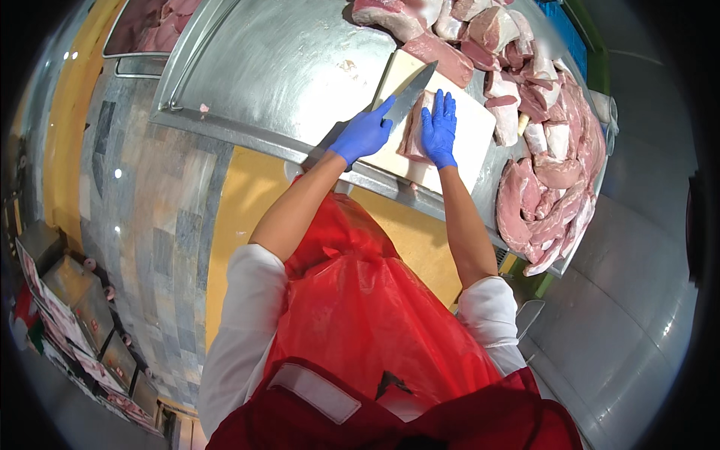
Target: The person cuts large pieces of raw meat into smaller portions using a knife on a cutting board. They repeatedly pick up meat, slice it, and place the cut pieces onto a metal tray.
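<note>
My left hand (365, 133), in a blue glove, is closed round the handle of a large knife (412, 94), its index finger stretched along the blade's spine. The blade points away and to the right, close along the left side of a piece of raw meat (413, 136). Flat on top of that piece lies my right hand (440, 129), also blue-gloved, fingers stretched out. The meat rests on a white cutting board (469, 142) near the front edge of the metal table. Whether the blade touches the meat I cannot tell. Glove and fingers hide the knife's handle.
A pile of raw meat pieces (525, 67) covers the table's far right, with long strips (544, 202) at the right front. The metal table (277, 67) has a raised rim. At the upper left stands a tray of meat (150, 30). A blue crate (562, 34) is behind the pile.
</note>
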`<act>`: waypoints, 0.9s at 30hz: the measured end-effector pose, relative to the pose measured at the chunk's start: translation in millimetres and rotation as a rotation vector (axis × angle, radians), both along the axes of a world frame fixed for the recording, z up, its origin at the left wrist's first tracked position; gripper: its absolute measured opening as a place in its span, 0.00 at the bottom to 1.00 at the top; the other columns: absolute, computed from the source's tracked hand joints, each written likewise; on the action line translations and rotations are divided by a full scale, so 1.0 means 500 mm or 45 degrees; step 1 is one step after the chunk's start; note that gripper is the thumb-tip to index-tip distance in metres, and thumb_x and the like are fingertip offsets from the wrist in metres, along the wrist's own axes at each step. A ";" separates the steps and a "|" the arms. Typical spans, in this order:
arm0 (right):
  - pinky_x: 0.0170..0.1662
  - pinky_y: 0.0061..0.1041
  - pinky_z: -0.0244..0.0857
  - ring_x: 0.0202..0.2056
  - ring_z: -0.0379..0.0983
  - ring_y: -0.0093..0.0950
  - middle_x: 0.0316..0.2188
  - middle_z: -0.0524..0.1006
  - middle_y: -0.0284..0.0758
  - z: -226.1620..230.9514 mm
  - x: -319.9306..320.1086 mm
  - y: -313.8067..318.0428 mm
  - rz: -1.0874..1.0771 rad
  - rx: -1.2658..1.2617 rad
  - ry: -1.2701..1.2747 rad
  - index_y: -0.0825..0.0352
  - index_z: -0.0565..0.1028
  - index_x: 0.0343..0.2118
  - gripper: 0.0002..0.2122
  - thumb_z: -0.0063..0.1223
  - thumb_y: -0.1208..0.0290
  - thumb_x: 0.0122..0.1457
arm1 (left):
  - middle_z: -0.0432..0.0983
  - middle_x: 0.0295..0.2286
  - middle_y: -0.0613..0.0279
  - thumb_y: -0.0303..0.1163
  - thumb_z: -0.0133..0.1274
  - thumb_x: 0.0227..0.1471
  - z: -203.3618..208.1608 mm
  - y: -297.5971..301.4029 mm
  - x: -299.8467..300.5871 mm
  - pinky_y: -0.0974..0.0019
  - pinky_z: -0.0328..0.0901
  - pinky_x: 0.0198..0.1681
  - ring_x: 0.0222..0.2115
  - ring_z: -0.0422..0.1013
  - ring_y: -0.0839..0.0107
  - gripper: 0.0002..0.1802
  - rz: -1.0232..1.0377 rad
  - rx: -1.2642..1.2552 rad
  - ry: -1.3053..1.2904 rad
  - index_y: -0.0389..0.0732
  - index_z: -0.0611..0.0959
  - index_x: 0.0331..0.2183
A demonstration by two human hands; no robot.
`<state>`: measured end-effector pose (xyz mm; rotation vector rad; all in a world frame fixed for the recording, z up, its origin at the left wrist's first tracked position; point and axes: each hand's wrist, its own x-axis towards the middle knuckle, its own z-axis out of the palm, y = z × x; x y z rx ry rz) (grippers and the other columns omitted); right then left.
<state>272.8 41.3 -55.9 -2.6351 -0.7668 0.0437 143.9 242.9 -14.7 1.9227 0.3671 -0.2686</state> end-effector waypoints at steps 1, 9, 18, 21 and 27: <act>0.68 0.51 0.41 0.70 0.45 0.52 0.69 0.51 0.53 -0.001 0.005 0.001 0.005 0.014 0.001 0.63 0.52 0.70 0.33 0.42 0.53 0.67 | 0.80 0.34 0.39 0.39 0.46 0.61 -0.004 -0.001 0.005 0.48 0.69 0.41 0.34 0.76 0.43 0.30 -0.001 0.021 -0.008 0.43 0.67 0.63; 0.69 0.50 0.40 0.69 0.45 0.53 0.69 0.51 0.54 -0.015 0.016 -0.011 0.051 0.046 -0.012 0.67 0.51 0.70 0.34 0.42 0.52 0.66 | 0.79 0.38 0.36 0.44 0.44 0.61 -0.012 -0.005 0.047 0.46 0.69 0.46 0.39 0.76 0.41 0.23 -0.044 0.248 0.061 0.33 0.80 0.43; 0.69 0.49 0.39 0.70 0.43 0.50 0.70 0.50 0.52 -0.030 0.023 -0.023 0.066 0.062 -0.001 0.67 0.54 0.69 0.31 0.38 0.53 0.68 | 0.80 0.35 0.37 0.44 0.43 0.61 0.012 0.029 -0.064 0.48 0.69 0.44 0.36 0.77 0.43 0.23 -0.202 0.127 0.213 0.33 0.79 0.44; 0.69 0.50 0.37 0.71 0.42 0.49 0.70 0.49 0.51 -0.023 0.017 -0.013 0.056 0.062 0.024 0.67 0.53 0.69 0.32 0.39 0.52 0.68 | 0.79 0.35 0.37 0.44 0.43 0.60 0.011 0.010 -0.119 0.48 0.70 0.42 0.35 0.77 0.43 0.24 -0.201 0.122 0.197 0.33 0.79 0.45; 0.70 0.48 0.37 0.70 0.43 0.51 0.70 0.50 0.53 -0.027 0.021 -0.005 0.073 0.099 0.014 0.69 0.52 0.69 0.34 0.40 0.51 0.67 | 0.80 0.33 0.40 0.46 0.44 0.59 -0.014 -0.021 0.052 0.52 0.73 0.32 0.28 0.78 0.48 0.26 -0.180 0.079 0.151 0.32 0.78 0.46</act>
